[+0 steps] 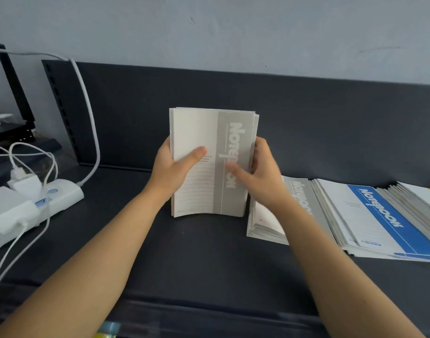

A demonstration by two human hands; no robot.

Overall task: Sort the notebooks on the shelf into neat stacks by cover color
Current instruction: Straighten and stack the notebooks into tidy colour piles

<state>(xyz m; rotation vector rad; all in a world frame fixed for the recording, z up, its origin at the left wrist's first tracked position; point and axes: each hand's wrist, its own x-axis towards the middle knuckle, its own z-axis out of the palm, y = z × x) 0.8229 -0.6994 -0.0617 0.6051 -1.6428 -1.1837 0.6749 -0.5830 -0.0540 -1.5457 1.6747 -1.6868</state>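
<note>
Grey notebooks [204, 191], a thick bundle of them, stand upright on their bottom edge near the middle of the dark shelf [184, 252]. Their long axis is vertical and the front cover faces my camera. The grey band runs up the right half of that cover, with the title printed along it. The lower edge touches the shelf and the front cover bows out a little there.

The shelf's back panel [331, 123] rises behind the bundle; how near, I cannot tell. I see bare shelf in front of the bundle and to its left, as far as the white power strip [63, 193] with its chargers and cables [87, 106]. The right side is tighter. A flat stack of grey notebooks [265, 223] lies just beside the bundle, half hidden by the right forearm. Touching that is a fanned stack topped by a blue notebook [379, 215], then more grey-edged notebooks [413, 198] at the frame edge.

The left hand [171, 167] grips the bundle's left edge, its thumb [197, 153] flat across the cover. The right hand [260, 176] clasps the right edge, one finger [236, 167] lying on the grey band; it is blurred. Both forearms reach in from below.
</note>
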